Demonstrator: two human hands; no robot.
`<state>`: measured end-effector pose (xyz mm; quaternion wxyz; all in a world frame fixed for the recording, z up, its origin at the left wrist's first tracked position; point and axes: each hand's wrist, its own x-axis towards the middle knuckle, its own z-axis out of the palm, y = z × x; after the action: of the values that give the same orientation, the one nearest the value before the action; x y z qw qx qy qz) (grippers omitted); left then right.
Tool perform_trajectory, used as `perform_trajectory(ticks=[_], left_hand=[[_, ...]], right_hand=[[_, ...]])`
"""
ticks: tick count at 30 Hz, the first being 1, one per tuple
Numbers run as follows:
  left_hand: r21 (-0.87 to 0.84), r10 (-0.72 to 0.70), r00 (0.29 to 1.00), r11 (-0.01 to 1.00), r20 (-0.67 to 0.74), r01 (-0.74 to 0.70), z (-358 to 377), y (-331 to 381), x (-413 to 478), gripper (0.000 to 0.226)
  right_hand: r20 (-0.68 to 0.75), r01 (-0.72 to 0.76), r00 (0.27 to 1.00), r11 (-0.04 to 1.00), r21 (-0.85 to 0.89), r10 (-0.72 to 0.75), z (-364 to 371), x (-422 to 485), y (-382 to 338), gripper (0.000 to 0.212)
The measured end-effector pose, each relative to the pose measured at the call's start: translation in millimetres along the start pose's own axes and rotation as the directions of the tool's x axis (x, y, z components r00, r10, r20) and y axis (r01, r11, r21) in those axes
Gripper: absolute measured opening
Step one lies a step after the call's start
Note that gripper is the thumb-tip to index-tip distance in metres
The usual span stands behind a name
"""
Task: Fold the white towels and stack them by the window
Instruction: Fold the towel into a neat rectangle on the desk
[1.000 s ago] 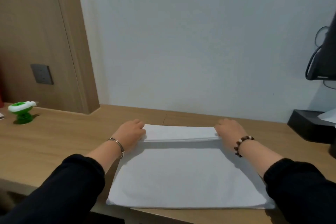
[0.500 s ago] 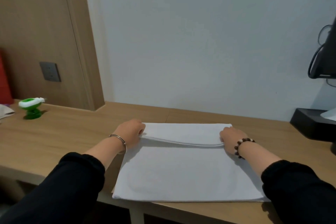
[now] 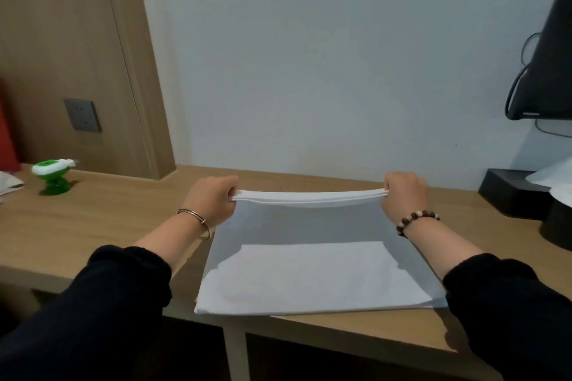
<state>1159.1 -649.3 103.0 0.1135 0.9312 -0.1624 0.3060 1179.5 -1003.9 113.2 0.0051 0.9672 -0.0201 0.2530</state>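
A white towel (image 3: 309,275) lies on the wooden desk (image 3: 102,219) in front of me, its near edge at the desk's front edge. Its far edge is lifted off the desk and stretched taut between my hands, showing two or more layers. My left hand (image 3: 213,199), with a metal bangle on the wrist, grips the far left corner. My right hand (image 3: 404,195), with a bead bracelet, grips the far right corner. The towel's raised far part slopes down to the flat near part.
A green and white toy (image 3: 54,175) stands at the desk's left. A black tray with white paper (image 3: 513,195) sits at the right under a dark monitor (image 3: 548,68). The white wall is close behind; a wall socket (image 3: 82,114) is on the wood panel.
Both hands have closed on the towel's far edge and lifted it off the desk, pulling it taut. Earlier that edge lay flat under my hands.
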Motion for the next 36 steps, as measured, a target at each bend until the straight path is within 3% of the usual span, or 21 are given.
perform_trajectory(ticks=[1, 3, 5, 6, 7, 9, 11, 13, 16, 20, 24, 26, 31, 36], left_hand=[[0.029, 0.035, 0.999, 0.999, 0.033, -0.036, -4, 4, -8, 0.036], [0.165, -0.021, 0.957, 0.986, 0.29, -0.028, -13, 17, -24, 0.031], [0.299, -0.175, 0.796, 0.954, 0.579, -0.007, -22, 36, -39, 0.021], [0.32, -0.214, 0.745, 0.947, 0.632, 0.0, -25, 45, -46, 0.013], [0.313, -0.228, 0.735, 0.949, 0.639, 0.022, -24, 52, -53, 0.007], [0.217, -0.222, 0.756, 0.97, 0.616, 0.108, -15, 61, -67, 0.028], [0.149, -0.18, 0.761, 0.983, 0.623, 0.11, -4, 62, -74, 0.047], [0.165, -0.158, 0.757, 0.984, 0.634, 0.068, 5, 57, -73, 0.051], [0.145, -0.202, 0.706, 0.979, 0.678, 0.14, 19, 43, -57, 0.05], [0.273, -0.275, 0.676, 0.955, 0.683, 0.112, 45, 26, -25, 0.051], [0.28, -0.292, 0.757, 0.948, 0.585, 0.149, 61, 17, 4, 0.043], [0.271, -0.302, 0.792, 0.946, 0.531, 0.178, 59, 16, 13, 0.055], [0.247, -0.211, 0.914, 0.961, 0.346, 0.128, 36, 26, 23, 0.068], [0.264, -0.102, 0.958, 0.964, 0.269, 0.029, 26, 27, 11, 0.061]], right_hand=[[0.044, 0.019, 0.999, 0.993, -0.114, -0.014, -8, -7, -1, 0.019], [0.202, 0.065, 0.979, 0.959, -0.277, -0.008, -17, -25, -1, 0.027], [0.38, 0.116, 0.925, 0.941, -0.319, 0.015, -18, -46, -3, 0.034], [0.428, 0.157, 0.904, 0.937, -0.313, -0.008, -16, -55, -4, 0.035], [0.446, 0.205, 0.893, 0.94, -0.272, -0.065, -14, -63, -6, 0.036], [0.46, 0.302, 0.851, 0.953, -0.036, -0.252, -4, -76, -11, 0.046], [0.548, 0.298, 0.743, 0.923, 0.242, -0.384, 2, -83, -17, 0.064], [0.587, 0.272, 0.707, 0.918, 0.289, -0.394, 10, -82, -18, 0.072], [0.572, 0.269, 0.732, 0.928, 0.256, -0.37, 24, -65, -20, 0.075], [0.568, 0.224, 0.758, 0.946, 0.234, -0.32, 50, -32, -31, 0.08], [0.556, 0.165, 0.784, 0.956, 0.241, -0.276, 70, -4, -42, 0.079], [0.516, 0.132, 0.817, 0.956, 0.263, -0.255, 71, 5, -43, 0.082], [0.195, 0.063, 0.971, 0.936, 0.347, -0.138, 60, 14, -42, 0.068], [-0.014, 0.191, 0.981, 0.949, 0.25, -0.194, 44, 7, -37, 0.064]])
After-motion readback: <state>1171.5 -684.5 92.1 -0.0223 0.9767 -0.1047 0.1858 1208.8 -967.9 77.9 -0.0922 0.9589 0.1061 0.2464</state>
